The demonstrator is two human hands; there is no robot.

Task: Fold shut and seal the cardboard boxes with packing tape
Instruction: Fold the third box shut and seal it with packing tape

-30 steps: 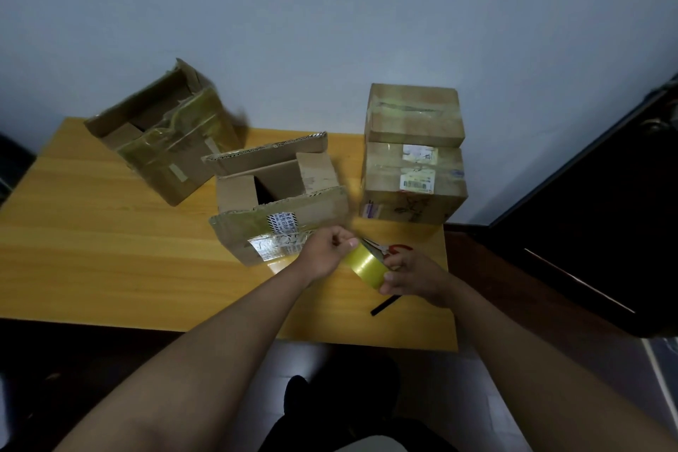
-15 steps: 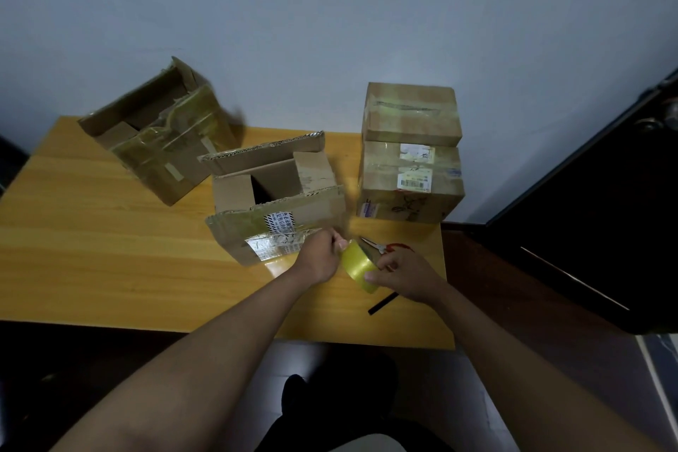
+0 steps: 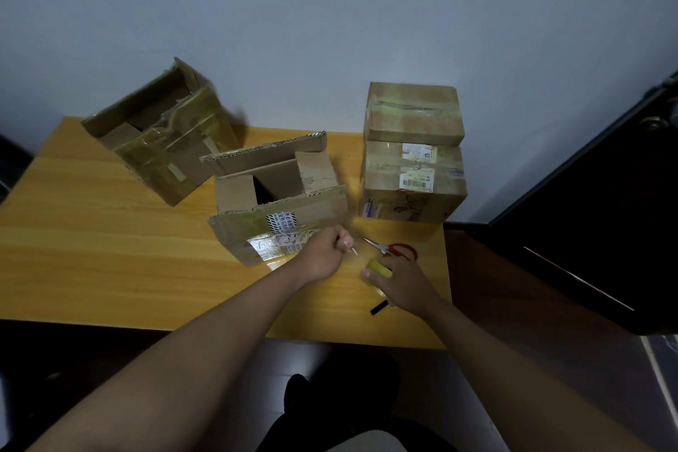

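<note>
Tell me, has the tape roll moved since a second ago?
Yes. The tape roll in the right hand has drawn back from the open box, away from the left hand.

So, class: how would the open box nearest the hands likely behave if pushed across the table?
The open box looks empty inside, so it is probably light and would slide on the smooth table. Its raised flaps look creased, so they would likely flex.

Table (image 3: 110, 260): wood-grain top, yellow-orange, smooth, slight sheen. Open box (image 3: 279, 202): brown corrugated cardboard, matt, fluted edges exposed; glossy tape and paper label on front. Left box (image 3: 161, 143): cardboard under wrinkled glossy tape. Stacked boxes (image 3: 412, 154): cardboard, shiny tape bands, white paper labels. Tape roll (image 3: 379, 269): yellowish translucent plastic, glossy. Scissors (image 3: 390, 249): bright metal blades, red plastic handles. Wall (image 3: 330, 29): matt paint, scuffed.
</note>
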